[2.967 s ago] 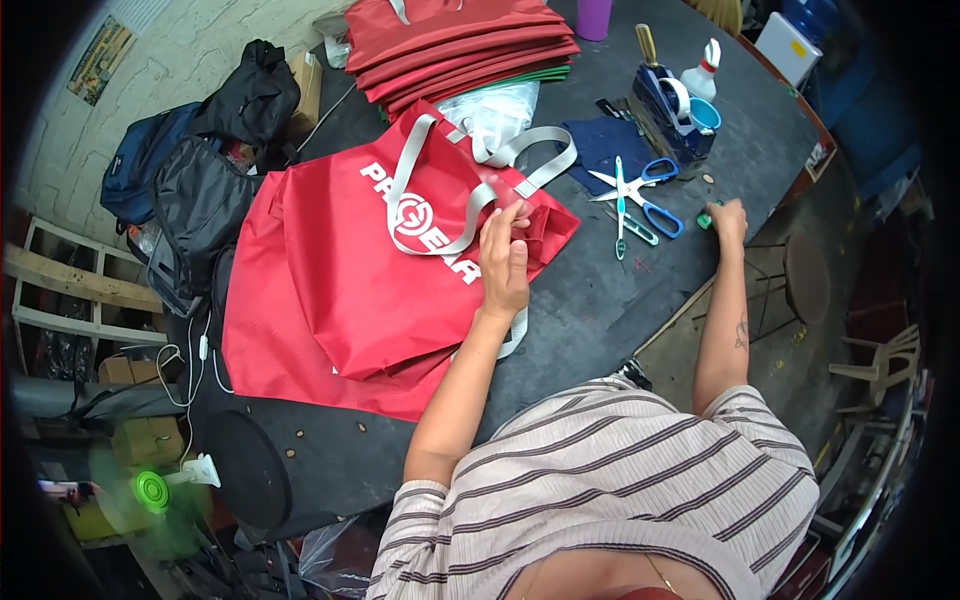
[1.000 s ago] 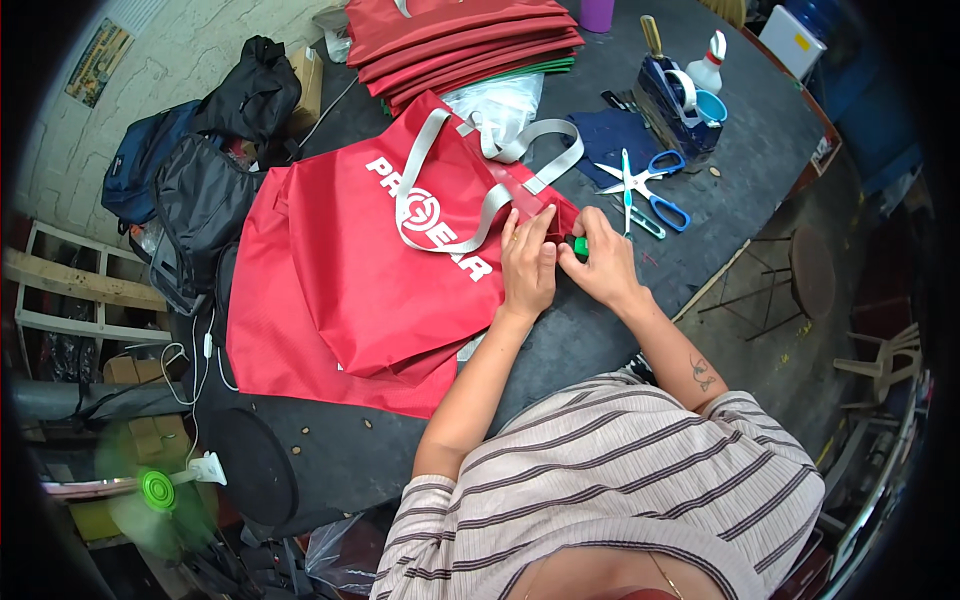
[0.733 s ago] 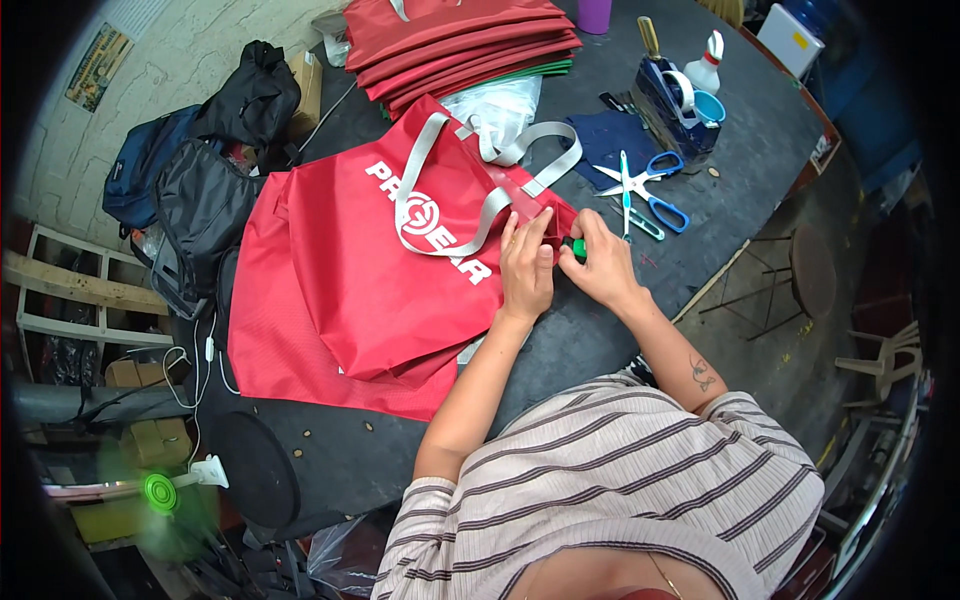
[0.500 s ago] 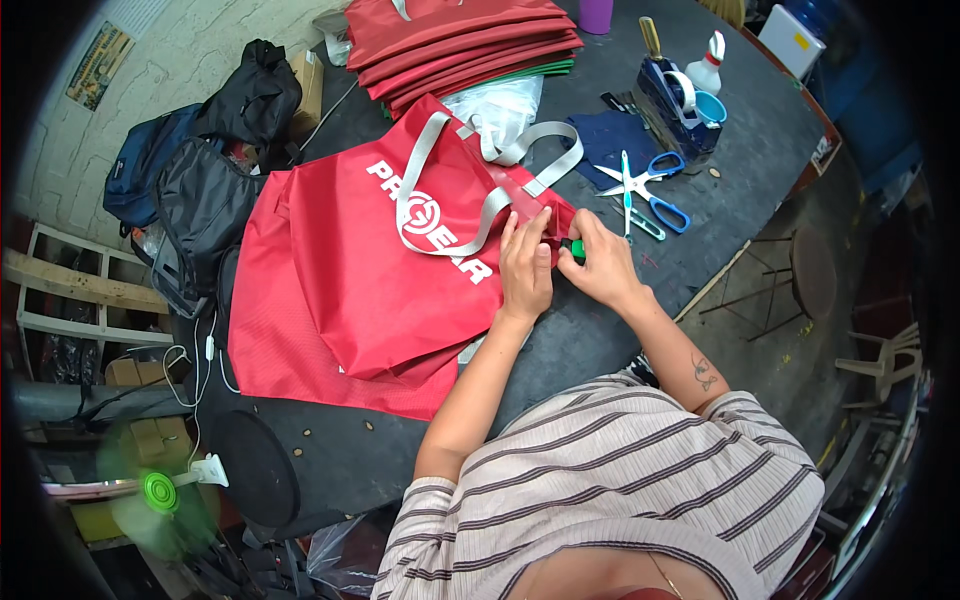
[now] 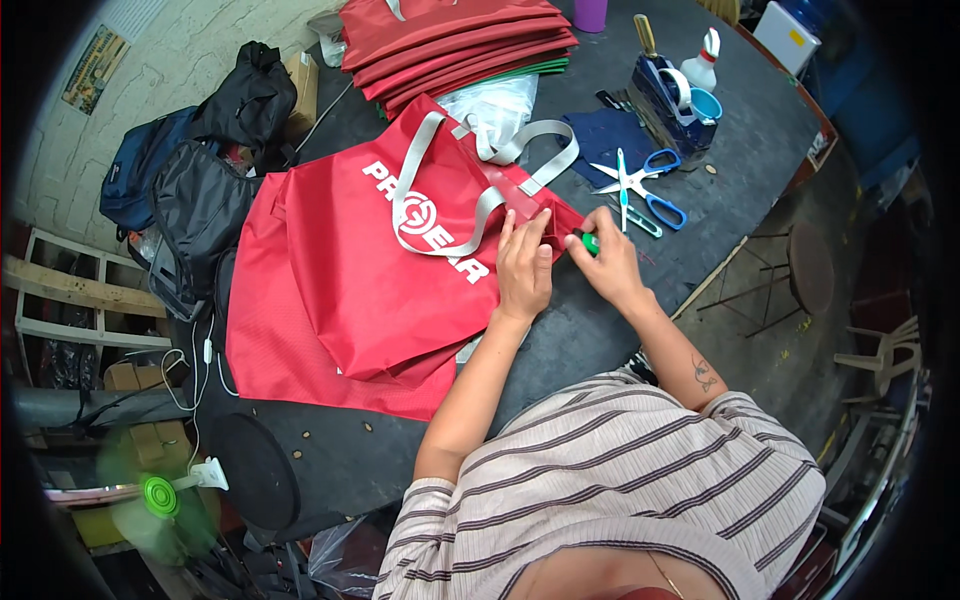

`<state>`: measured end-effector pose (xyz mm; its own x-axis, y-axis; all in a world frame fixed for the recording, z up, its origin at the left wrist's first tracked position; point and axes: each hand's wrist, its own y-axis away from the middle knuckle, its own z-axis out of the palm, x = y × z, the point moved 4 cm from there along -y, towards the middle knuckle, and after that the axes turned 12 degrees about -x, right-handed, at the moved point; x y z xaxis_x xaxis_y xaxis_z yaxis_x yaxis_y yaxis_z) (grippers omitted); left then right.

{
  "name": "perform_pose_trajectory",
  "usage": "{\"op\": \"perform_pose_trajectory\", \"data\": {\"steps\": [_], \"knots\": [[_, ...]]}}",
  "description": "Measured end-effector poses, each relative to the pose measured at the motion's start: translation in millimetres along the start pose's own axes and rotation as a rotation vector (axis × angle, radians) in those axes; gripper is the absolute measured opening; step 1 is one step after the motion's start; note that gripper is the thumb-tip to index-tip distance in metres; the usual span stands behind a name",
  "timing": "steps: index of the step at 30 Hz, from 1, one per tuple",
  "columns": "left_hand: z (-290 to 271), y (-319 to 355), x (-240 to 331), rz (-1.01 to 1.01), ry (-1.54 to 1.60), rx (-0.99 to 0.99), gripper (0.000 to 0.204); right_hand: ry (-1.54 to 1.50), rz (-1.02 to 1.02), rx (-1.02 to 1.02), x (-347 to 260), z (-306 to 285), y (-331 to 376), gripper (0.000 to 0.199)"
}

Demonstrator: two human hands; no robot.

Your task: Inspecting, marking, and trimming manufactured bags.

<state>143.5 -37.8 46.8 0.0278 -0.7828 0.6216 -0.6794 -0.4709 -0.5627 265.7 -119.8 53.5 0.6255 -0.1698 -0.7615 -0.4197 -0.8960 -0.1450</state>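
Note:
A red tote bag (image 5: 330,260) with grey strap handles (image 5: 405,200) and white printing lies on the dark table. At its right end, by the mouth, my left hand (image 5: 524,270) rests with long fingers over the fabric. A fold of the bag's edge sits between its index finger and thumb. Just to the right, my right hand (image 5: 612,260) is closed around a small green object (image 5: 590,243), mostly hidden by the fingers. That hand is close to the bag's corner, with a slight gap. Whether the object is a lighter or a cutter cannot be told.
Blue-handled scissors (image 5: 650,190) and a teal cutter (image 5: 643,222) lie beyond my right hand. Behind them stand a tape dispenser (image 5: 655,105) and a spray bottle (image 5: 700,65). Stacked red bags (image 5: 460,50) sit at the back. Backpacks (image 5: 200,200) and a spinning fan (image 5: 160,497) are at left.
My right hand has shifted a little right with the green object, away from the bag's edge. The left hand stays on the bag.

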Motion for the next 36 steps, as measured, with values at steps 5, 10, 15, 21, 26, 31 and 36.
{"op": "perform_pose_trajectory", "data": {"steps": [5,10,15,21,26,31,36], "knots": [[0.9,-0.2,1.2,0.007,-0.009,0.004,0.049,0.223,0.011,0.087,19.6,-11.2,2.7,0.031],[1.0,-1.7,3.9,0.013,-0.008,0.004,0.049,0.314,-0.025,0.132,23.2,-9.2,-3.0,0.029],[-0.3,-1.0,4.4,-0.007,-0.016,-0.004,0.051,0.341,-0.020,0.102,21.4,-5.7,-11.0,0.028],[0.6,-0.5,3.4,-0.020,-0.023,-0.017,0.051,0.320,-0.037,0.104,22.6,-7.0,-10.8,0.027],[-0.8,-0.7,3.4,-0.027,-0.037,0.000,0.043,0.303,-0.041,0.104,25.0,-6.3,-11.3,0.027],[-4.8,-5.1,-2.3,-0.218,-0.063,0.076,0.035,0.173,-0.002,0.088,26.9,-10.4,-14.4,0.029],[-6.4,-21.6,-5.9,-0.363,0.038,-0.216,0.053,-0.064,0.015,-0.039,12.3,-9.2,-18.9,0.033]]}}
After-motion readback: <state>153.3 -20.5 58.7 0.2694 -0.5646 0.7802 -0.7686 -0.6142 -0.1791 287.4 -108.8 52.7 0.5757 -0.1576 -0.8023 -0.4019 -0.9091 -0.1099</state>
